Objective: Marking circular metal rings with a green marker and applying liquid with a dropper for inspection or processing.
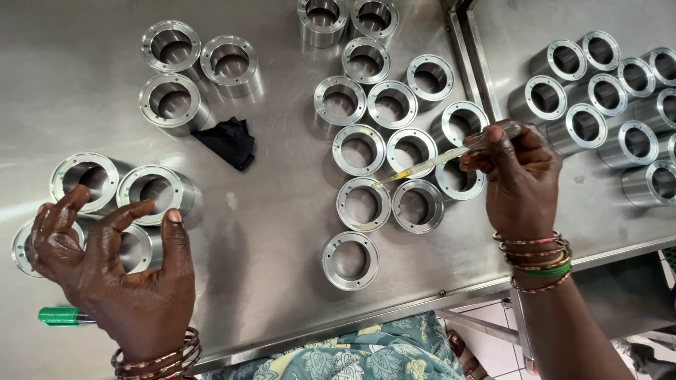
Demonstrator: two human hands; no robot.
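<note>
You have one view only, from the camera on your head, looking almost straight down and close onto the steel surface (267, 232). Its near edge runs along the bottom of the frame, your lap just below it, and a second surface (521, 21) lies far right.

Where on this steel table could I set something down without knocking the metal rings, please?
The bare strip of table between the black cloth, the left hand and the middle ring cluster is free. It is crowded around the right hand holding the syringe.
</note>
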